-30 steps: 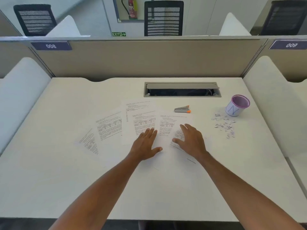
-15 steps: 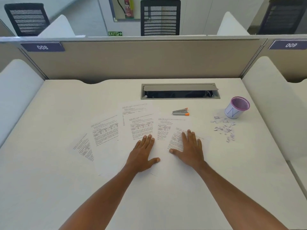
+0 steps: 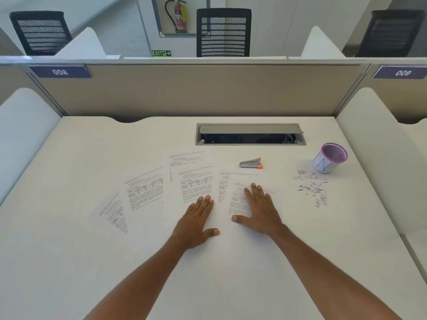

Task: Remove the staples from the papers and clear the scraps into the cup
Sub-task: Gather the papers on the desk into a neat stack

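Several printed papers (image 3: 184, 179) lie fanned across the middle of the white desk (image 3: 69, 262). My left hand (image 3: 196, 224) rests flat on the lower part of the middle sheets, fingers straight. My right hand (image 3: 260, 210) lies flat on the rightmost sheet, fingers spread. A small grey stapler with orange tips (image 3: 251, 163) sits beyond the papers. To the right, a heap of small paper scraps (image 3: 312, 185) lies on the desk just in front of a purple-rimmed cup (image 3: 329, 158) that leans a little. No staples can be made out.
An open grey cable hatch (image 3: 250, 134) is set into the desk behind the stapler. Beige partition panels close the back, and white dividers (image 3: 374, 146) stand on both sides. Chairs stand beyond the partition.
Both hands have slid slightly toward me over the papers and flattened. The right hand's fingers, slightly curled earlier, now lie straight. The papers look barely shifted.
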